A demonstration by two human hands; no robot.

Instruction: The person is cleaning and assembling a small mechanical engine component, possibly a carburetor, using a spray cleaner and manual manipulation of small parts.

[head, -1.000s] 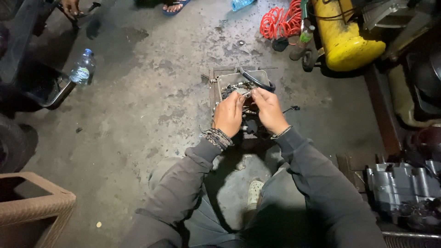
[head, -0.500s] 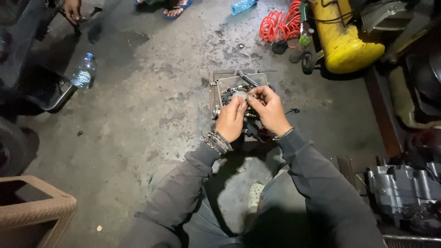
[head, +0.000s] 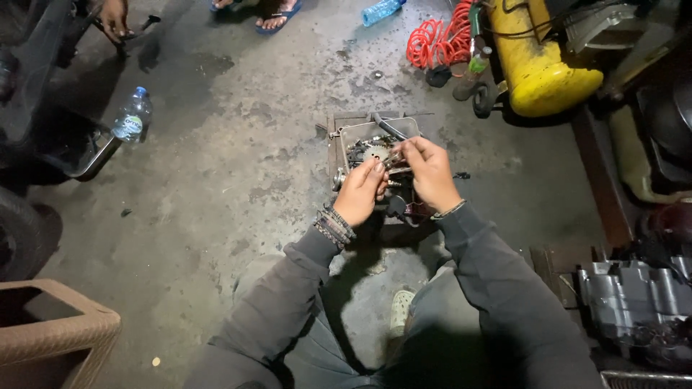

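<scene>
Head view, looking down on a stained concrete floor (head: pixel 238 166). Left hand (head: pixel 360 193) and right hand (head: pixel 430 171) raised close together over a shallow metal tray (head: pixel 344 137) sitting on the floor just ahead of the knees. Fingers of both hands pinched shut around a small metal part (head: pixel 395 160), held between the two hands above the tray's near half; exact shape of the part too small and dim to tell. Beaded bracelets (head: pixel 333 225) on the left wrist, a thin band on the right. Inside the tray: a toothed gear (head: pixel 374 153), a dark rod-like tool (head: pixel 388 126) lying slantwise across the far edge, and a clutter of small metal bits. Dark grey sleeves running back toward the bottom edge, a pale shoe (head: pixel 401 311) between the legs.

Clear plastic water bottle (head: pixel 131 117) lying well apart to the left on the floor, near a dark metal frame. Second blue-tinted bottle (head: pixel 382 10) at the far edge. Coiled red hose (head: pixel 440 42) beside a yellow compressor tank (head: pixel 537 61) at the far right. Grey engine casing (head: pixel 631 295) at the right edge, woven brown basket (head: pixel 50 335) in the near left corner. Another person's sandalled foot (head: pixel 277 16) and hand (head: pixel 114 18) at the far edge.
</scene>
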